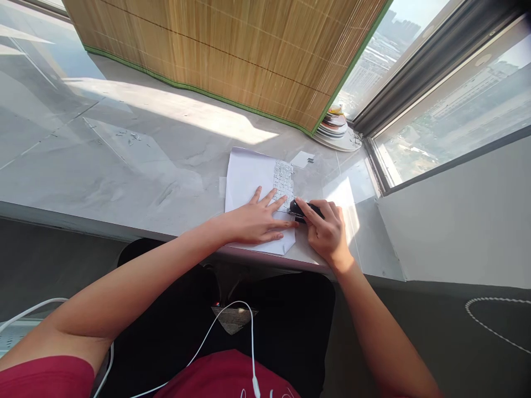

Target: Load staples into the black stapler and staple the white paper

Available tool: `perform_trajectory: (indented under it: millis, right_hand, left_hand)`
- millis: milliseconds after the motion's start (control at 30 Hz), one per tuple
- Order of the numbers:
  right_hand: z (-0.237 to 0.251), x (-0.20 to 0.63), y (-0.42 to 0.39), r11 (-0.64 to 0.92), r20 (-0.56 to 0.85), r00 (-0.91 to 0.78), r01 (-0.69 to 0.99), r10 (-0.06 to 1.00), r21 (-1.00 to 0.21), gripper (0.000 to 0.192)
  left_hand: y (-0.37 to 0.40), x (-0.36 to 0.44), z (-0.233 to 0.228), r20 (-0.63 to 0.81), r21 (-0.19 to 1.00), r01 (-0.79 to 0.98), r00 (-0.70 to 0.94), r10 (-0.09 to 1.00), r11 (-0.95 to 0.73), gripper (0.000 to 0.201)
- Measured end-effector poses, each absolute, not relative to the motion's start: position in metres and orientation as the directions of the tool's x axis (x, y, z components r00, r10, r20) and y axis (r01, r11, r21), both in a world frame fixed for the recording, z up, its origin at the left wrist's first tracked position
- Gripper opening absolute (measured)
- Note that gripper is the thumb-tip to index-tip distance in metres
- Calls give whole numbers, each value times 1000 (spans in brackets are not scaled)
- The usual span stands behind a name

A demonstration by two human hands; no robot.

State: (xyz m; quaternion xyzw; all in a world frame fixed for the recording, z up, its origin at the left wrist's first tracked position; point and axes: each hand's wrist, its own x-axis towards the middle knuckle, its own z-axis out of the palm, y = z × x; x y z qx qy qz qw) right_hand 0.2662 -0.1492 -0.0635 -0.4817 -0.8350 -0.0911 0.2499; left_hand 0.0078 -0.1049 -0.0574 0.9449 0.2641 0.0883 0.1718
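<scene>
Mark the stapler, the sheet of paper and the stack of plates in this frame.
stapler (pixel 305 209), head view, black body by the fingertips.
sheet of paper (pixel 246 174), head view, bare white upper part.
stack of plates (pixel 333 128), head view, plate rims.

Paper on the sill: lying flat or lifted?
Flat. The white paper lies spread on the sill, left hand pressing it; right hand holds a black stapler at its edge.

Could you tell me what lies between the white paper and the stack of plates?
In the head view, only a small paper scrap lies between paper and plates.
</scene>
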Motion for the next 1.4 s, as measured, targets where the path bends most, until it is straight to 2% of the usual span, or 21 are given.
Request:
perform_trajectory:
  millis: [367,667,800,1033,1200,1400]
  right_hand:
    - [-63,266,-150,507,493,-420,861,762,-51,80]
    - [-48,244,-159,449,413,-406,893,815,-9,70]
    - [-56,246,-154,460,485,-363,883,796,-95,65]
    - [-67,256,-148,369,623,-136,892,770,-262,58]
    - [-69,257,-144,253,640,40,898,767,-360,50]
    - [-72,254,-141,223,634,100,885,766,-409,49]
  left_hand:
    - [-105,7,-60,101,377,453,847,522,-808,49]
    - [-105,7,-59,81,378,461,848,524,-803,51]
    - [-104,5,-57,67,369,458,855,515,-809,49]
    - [-102,2,-57,74,361,452,858,508,-816,50]
    - [-97,0,-60,92,359,446,857,506,-820,54]
    - [-94,0,-62,145,349,466,830,538,-813,48]
